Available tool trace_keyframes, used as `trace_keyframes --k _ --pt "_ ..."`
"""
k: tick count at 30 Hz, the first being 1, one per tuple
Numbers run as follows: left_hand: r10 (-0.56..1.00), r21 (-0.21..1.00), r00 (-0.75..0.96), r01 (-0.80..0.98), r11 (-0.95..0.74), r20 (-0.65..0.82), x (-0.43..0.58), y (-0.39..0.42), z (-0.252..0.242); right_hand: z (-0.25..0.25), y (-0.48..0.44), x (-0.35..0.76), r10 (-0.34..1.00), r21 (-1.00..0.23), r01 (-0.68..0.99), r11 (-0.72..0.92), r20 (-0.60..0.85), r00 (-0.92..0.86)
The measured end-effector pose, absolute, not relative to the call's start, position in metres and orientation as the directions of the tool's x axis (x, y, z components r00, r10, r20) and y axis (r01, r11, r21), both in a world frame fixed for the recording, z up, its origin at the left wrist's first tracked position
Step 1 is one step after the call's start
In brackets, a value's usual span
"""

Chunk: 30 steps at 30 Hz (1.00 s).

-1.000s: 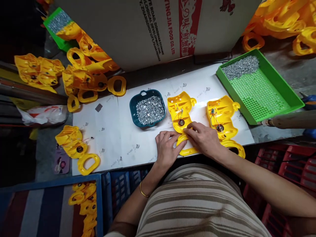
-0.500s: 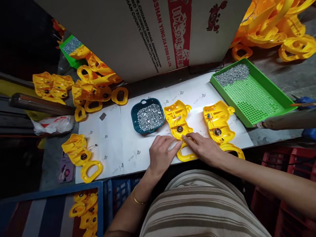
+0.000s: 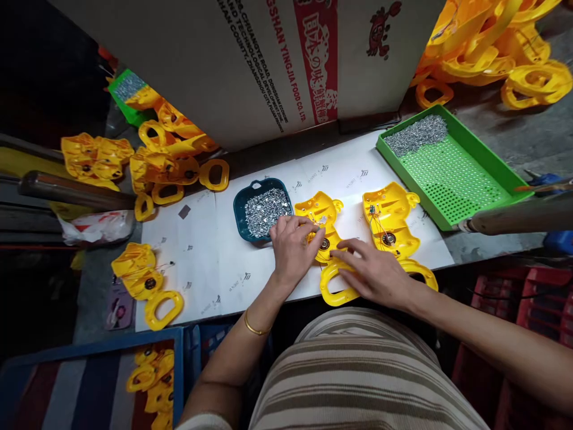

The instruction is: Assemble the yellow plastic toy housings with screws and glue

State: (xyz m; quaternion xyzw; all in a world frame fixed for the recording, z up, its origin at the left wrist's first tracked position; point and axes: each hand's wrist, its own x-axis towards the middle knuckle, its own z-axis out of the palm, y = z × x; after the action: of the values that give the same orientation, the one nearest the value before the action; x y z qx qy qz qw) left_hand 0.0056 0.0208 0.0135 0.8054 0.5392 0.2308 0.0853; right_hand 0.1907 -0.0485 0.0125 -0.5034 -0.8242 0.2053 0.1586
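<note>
Cardboard box [image 3: 250,65] at the back of the worktop [image 3: 201,263]. Readable print: "SHAN YINGJIA FOOD CO.,LTD", "ZHANGZHOU CITY"; the rest is cut off. Red stripe [image 3: 317,54] with white characters, crab logo [image 3: 379,27] beside it. White paper sheet [image 3: 224,251] on the worktop carries small repeated logos, too small to read.

Teal dish [image 3: 264,209] is full of silver screws. Green tray [image 3: 452,170] to the right has a perforated floor and a screw heap [image 3: 416,132] in its far corner. Blue crate [image 3: 147,376] at lower left holds yellow parts.

Yellow toy shell [image 3: 323,210] lies open side up on the paper, between the dish and a second shell [image 3: 389,221]; a round speaker and wires show inside both. Left hand [image 3: 293,245] sits on the shell's left half, just beside the dish, fingers curled; its grip is half closed, and whether it pinches anything cannot be told. Right hand [image 3: 371,272] lies flat across the shell's handle loop [image 3: 333,289] at the worktop's near edge, grip open, index fingertip by the speaker.

A third shell [image 3: 143,280] is well apart at left. Heaps of yellow shells [image 3: 170,161] are behind.
</note>
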Motion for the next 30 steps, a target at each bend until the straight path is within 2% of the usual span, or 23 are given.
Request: trace_keyframes --k 3,5,11,15,18,21,24,27,30 --pt "0.92 0.456 0.248 0.81 -0.369 0.304 0.006 0.014 0.012 0.021 -0.023 0.196 0.955 -0.614 0.736 0.285 0.122 -0.269" --pt "0.916 0.461 0.249 0.804 -0.376 0.313 0.007 0.011 0.011 0.022 -0.004 0.195 0.968 -0.639 0.731 0.239 0.095 -0.232" --pt "0.879 0.43 0.324 0.779 -0.457 0.349 0.006 0.006 0.008 0.016 0.03 0.186 0.947 -0.551 0.805 0.219 -0.079 -0.311" --pt "0.872 0.461 0.357 0.746 -0.481 0.334 0.002 0.0 0.005 0.018 0.031 0.186 0.956 -0.543 0.814 0.205 -0.066 -0.285" --pt "0.913 0.629 0.32 0.663 -0.407 0.254 0.001 -0.008 0.003 0.02 0.029 0.189 0.958 -0.491 0.836 0.244 -0.011 -0.286" --pt "0.96 0.816 0.228 0.515 -0.262 0.165 0.003 -0.013 0.008 0.018 0.027 0.19 0.946 -0.431 0.857 0.284 -0.019 -0.323" --pt "0.976 0.902 0.186 0.393 -0.177 0.111 0.009 -0.013 0.016 0.014 0.024 0.191 0.95 -0.452 0.851 0.269 -0.02 -0.311" --pt "0.965 0.89 0.229 0.403 -0.213 0.127 0.015 -0.006 0.021 0.013 0.023 0.194 0.95 -0.46 0.843 0.278 -0.002 -0.314" --pt "0.932 0.776 0.28 0.525 -0.351 0.232 0.02 0.004 0.02 0.014 0.023 0.198 0.941 -0.356 0.876 0.324 0.028 -0.337"
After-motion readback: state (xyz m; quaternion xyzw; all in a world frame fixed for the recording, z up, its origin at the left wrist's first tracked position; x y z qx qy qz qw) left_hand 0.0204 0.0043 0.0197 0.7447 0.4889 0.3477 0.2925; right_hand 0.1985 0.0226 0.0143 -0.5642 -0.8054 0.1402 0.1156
